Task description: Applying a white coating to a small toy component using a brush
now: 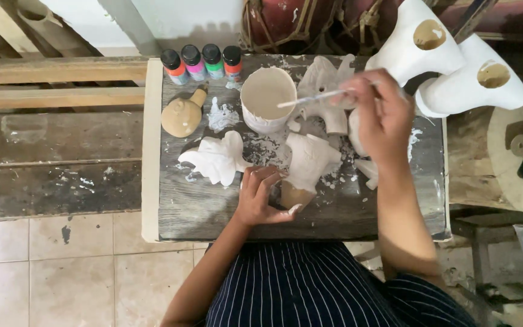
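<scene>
Seen from above, the left hand point(260, 197) gripped a small carved figure point(305, 169), white-painted above and bare wood below, near the middle of the paint-splashed tabletop point(213, 206). The right hand point(380, 115) pinched a thin brush point(310, 98), its tip over the white paint cup point(266, 99) beyond. The figure looked light, stiff and wet-painted, so its bare base seemed the safest hold.

It was a small craft workshop for painting carved figures. A paint-splattered wooden bench point(213, 209) carried a white-coated tub of paint point(267, 98) near its far edge, four small colour bottles point(202, 63) at its far left corner, and several white-primed carvings point(218, 158). Rough timber planks point(55, 79) lay to the left, and more primed pieces point(449, 66) sat beyond the far right corner.
</scene>
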